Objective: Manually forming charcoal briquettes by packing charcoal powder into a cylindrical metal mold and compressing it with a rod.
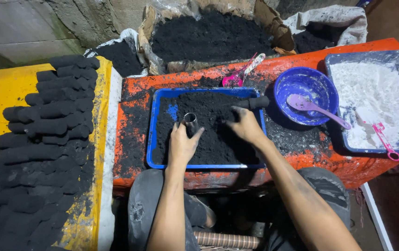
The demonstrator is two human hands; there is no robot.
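Black powder (pixel 213 135) fills the blue tray (pixel 152 139), where the left hand (pixel 182 142) wraps a steel tube (pixel 190 122) standing upright, mouth up, near the tray's far-left corner, best kept vertical and pressed straight down while the right hand (pixel 245 124), fingers curled in powder, scoops toward it.

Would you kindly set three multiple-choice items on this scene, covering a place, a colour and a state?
1. Where does the metal tube stand?
A. in the blue tray of black powder
B. in the blue bowl
C. on the yellow board

2. What colour is the spoon in the bowl?
A. green
B. purple
C. white

3. How is the left hand?
A. empty, lifted away
B. flat on white powder
C. around the tube

Answers: 1 A, the tube rises from the black powder; 2 B, it looks pale purple; 3 C, the fingers wrap the tube.
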